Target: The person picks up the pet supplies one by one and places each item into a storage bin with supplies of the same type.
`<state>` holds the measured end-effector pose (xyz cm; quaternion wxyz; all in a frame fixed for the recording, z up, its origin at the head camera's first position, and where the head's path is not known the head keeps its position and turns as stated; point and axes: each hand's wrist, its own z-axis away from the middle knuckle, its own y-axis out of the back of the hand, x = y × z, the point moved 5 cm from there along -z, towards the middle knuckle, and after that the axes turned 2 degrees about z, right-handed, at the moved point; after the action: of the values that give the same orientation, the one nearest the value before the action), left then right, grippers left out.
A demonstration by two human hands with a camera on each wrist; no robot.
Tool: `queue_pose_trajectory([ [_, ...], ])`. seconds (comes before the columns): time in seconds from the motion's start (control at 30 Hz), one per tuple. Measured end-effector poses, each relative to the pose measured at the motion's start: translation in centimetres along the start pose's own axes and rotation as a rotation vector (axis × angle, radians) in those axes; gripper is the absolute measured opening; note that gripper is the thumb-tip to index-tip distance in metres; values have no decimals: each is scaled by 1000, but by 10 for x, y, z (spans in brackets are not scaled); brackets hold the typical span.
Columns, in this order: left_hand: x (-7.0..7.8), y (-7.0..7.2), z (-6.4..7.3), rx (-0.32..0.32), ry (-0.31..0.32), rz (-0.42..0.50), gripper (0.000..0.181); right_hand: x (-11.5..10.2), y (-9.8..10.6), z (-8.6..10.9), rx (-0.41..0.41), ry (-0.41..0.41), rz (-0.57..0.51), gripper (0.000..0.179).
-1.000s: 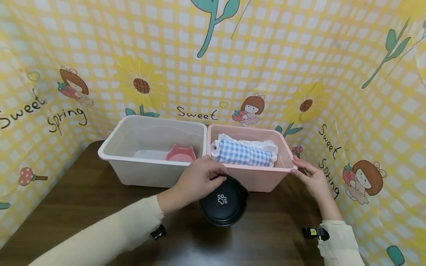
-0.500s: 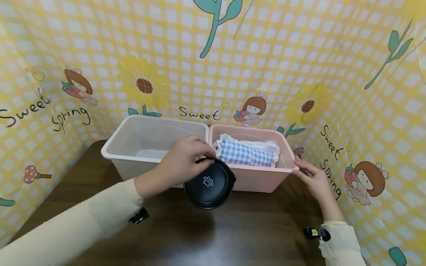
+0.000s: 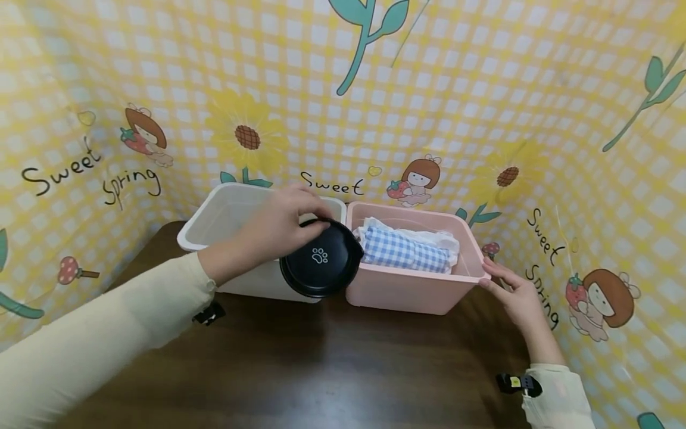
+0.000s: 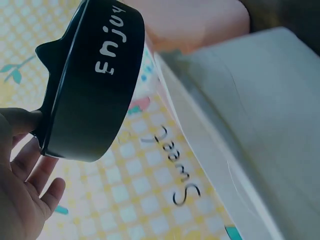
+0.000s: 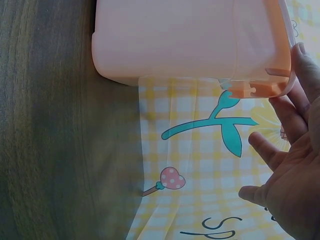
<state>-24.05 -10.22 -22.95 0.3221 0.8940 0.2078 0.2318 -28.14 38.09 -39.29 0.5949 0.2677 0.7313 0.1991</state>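
Note:
My left hand (image 3: 292, 220) pinches a black cat-eared pet bowl (image 3: 321, 262) by its rim, its paw-print inside facing me. The bowl is tilted, hanging over the front right end of the grey-white bin (image 3: 268, 283). "Enjoy" is printed on the side of the bowl (image 4: 95, 85), seen in the left wrist view. At the right, my right hand (image 3: 517, 298) holds the rim corner of the pink bin (image 3: 407, 295) between thumb and index finger, other fingers spread. A rolled blue-and-white checked cloth (image 3: 404, 247) lies in the pink bin.
Both bins stand side by side on a dark wooden table (image 3: 343, 369), against a yellow checked printed sheet (image 3: 300, 119) that rises behind and at the sides. My left forearm crosses in front of the grey-white bin and partly hides it.
My left hand has carried the black bowl up and left, from before the pink bin to the grey-white one. The pink cat-eared bowl inside that bin is now hidden. My right hand stays put.

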Motion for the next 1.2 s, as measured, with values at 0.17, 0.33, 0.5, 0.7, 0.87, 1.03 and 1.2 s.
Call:
queue_pose_trajectory([
  [0.17, -13, 15, -4, 20, 2, -59, 8, 1, 0, 3, 6, -9, -5, 55],
  [0.33, -29, 30, -3, 31, 32, -98, 9, 4, -4, 5, 0, 0, -15, 54],
  [0.5, -48, 47, -4, 23, 77, -143, 11, 4, -5, 3, 2, 27, -16, 53],
  [0.7, -67, 61, -5, 23, 105, -185, 10, 1, -6, 2, 6, 7, -14, 54],
  [0.87, -80, 68, -2, -5, 127, -233, 9, 1, -6, 3, 5, -9, -3, 54],
  [1.03, -95, 76, 2, -29, 174, -278, 7, -1, -3, 1, 17, 12, 5, 53],
  [1.2, -108, 78, 11, -65, 225, -305, 7, 0, -1, 1, 32, 9, 13, 54],
])
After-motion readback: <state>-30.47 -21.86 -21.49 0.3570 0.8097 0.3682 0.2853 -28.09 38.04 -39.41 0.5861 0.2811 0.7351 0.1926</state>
